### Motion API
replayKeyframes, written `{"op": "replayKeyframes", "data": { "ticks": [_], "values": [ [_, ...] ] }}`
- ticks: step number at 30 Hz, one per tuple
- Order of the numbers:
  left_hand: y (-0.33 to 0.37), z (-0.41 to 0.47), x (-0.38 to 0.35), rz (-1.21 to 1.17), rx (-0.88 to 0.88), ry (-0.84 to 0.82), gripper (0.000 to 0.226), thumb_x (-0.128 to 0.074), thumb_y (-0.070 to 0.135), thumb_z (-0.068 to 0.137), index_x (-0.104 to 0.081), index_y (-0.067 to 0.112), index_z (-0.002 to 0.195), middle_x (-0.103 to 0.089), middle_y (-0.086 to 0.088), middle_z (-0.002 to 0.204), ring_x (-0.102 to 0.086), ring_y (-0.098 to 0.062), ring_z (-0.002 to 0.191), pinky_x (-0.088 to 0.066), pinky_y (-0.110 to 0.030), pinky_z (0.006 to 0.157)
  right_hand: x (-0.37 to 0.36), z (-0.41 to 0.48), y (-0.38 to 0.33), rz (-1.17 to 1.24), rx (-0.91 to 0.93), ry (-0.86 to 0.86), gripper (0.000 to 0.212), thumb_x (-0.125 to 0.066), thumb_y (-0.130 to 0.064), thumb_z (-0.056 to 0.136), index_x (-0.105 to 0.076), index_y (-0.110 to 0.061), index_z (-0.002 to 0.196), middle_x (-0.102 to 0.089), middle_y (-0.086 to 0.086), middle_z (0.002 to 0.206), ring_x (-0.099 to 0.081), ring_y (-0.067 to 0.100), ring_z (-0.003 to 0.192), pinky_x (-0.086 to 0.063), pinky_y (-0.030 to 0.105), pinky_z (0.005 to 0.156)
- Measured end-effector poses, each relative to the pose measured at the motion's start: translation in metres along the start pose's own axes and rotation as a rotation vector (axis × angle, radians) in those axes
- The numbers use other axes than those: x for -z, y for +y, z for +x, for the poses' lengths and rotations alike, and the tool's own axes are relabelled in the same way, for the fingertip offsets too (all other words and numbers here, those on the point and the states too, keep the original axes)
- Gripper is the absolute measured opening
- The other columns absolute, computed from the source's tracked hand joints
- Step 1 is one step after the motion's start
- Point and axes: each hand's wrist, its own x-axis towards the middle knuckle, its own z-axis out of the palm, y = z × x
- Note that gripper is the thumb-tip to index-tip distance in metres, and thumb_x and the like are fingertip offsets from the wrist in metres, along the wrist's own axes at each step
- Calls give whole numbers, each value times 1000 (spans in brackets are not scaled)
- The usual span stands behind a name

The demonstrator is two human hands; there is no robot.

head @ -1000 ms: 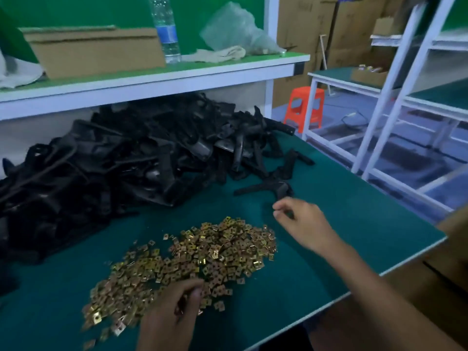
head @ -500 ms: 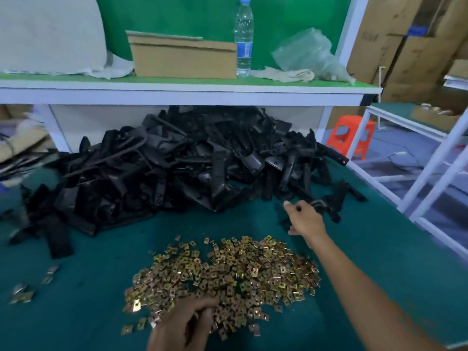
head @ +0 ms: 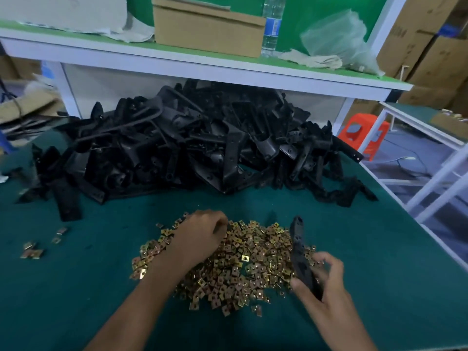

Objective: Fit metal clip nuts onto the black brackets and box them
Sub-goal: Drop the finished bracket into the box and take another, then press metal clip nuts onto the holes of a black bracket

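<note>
A heap of gold clip nuts [head: 243, 269] lies on the green table [head: 76, 287] in front of me. Behind it is a big pile of black brackets [head: 192, 145]. My right hand [head: 326, 287] grips one black bracket [head: 301, 257], which points away from me over the right edge of the nut heap. My left hand [head: 200, 236] rests on the far left part of the heap with its fingers curled down into the clip nuts. Whether it holds a nut is hidden.
A few stray clip nuts [head: 33, 252] lie at the left. Above the brackets runs a white shelf [head: 202, 64] with a cardboard box [head: 205, 29], a water bottle [head: 271, 26] and a plastic bag [head: 336, 41]. An orange stool [head: 362, 135] stands right.
My right hand took a bracket from the pile's right edge and brought it back over the nuts. My left hand moved forward across the heap. The view swung left.
</note>
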Motion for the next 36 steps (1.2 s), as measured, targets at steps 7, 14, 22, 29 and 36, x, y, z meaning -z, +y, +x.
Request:
{"op": "replayKeyframes", "data": {
  "ticks": [7, 14, 22, 29, 36],
  "values": [
    [6, 18, -20, 72, -45, -173, 25, -60, 56, 93, -69, 35, 104, -63, 12, 101, -54, -9, 98, -41, -27, 83, -27, -5, 25, 100, -97, 54, 60, -88, -31, 74, -52, -65, 109, -68, -36, 101, -63, -16, 94, -44, 2, 71],
    [-2, 27, -30, -14, -89, -184, 20, -60, 49, 95, -65, 31, 90, -57, 14, 94, -49, -7, 94, -43, -32, 94, -56, -3, 24, 182, -101, 314, 59, -85, -54, 61, -52, -52, 110, -74, -27, 89, -69, -9, 79, -53, 21, 71],
    [-2, 30, -18, -443, -27, 0, 8, -55, 41, 102, -58, 37, 108, -61, 24, 92, -57, 13, 88, -41, -5, 65, -59, 3, 24, 218, -128, 382, 64, -81, -69, 50, -53, -51, 104, -76, -19, 82, -72, -1, 73, -56, 30, 68],
    [-12, 28, -10, -823, 100, 49, 7, -66, 26, 97, -71, 31, 98, -71, 11, 83, -61, 0, 72, -50, -16, 67, -62, 12, 14, 273, -69, 348, 51, -79, -65, 55, -57, -47, 98, -73, -9, 75, -68, 6, 66, -58, 43, 73],
    [-6, 12, -9, -1112, 118, -7, 16, -66, 30, 88, -76, 29, 100, -73, -2, 90, -67, -16, 81, -56, -26, 75, -71, 14, 3, 342, 37, 210, 59, -77, -71, 70, -49, -71, 121, -74, -27, 100, -72, -4, 91, -53, 11, 75]
  ]
}}
